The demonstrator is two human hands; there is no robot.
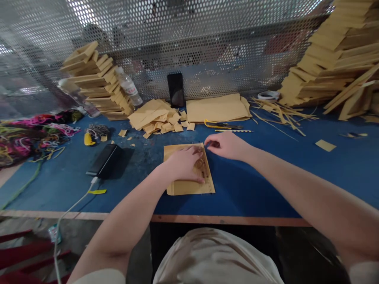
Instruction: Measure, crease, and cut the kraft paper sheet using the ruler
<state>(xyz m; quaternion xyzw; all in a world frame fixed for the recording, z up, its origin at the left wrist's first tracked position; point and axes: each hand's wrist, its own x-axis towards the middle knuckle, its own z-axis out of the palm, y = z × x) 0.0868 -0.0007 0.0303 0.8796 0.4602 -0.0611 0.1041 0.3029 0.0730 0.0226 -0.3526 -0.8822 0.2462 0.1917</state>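
Note:
A tan kraft paper piece (180, 188), which looks like a folded sheet or envelope, lies on the blue tabletop in front of me. On its right side rests a clear ruler (206, 173) with dark markings. My left hand (185, 163) is spread over both, fingers stretched out and pressing down; it covers part of the ruler. My right hand (226, 145) is by the paper's upper right corner, its fingers curled and the thumb close to the fingertips. Whatever it pinches, if anything, is too small to tell. Just beyond lie a yellow utility knife (223, 125) and a striped pencil (233, 131).
Stacked kraft pieces rise at left (100, 86) and right (322, 67). Behind the work are paper scraps (156, 116), flat sheets (216, 108), a phone (175, 90), a bottle (130, 86) and thin strips (281, 110). A black power bank (105, 161) with cable sits left, near tangled yarn (26, 136).

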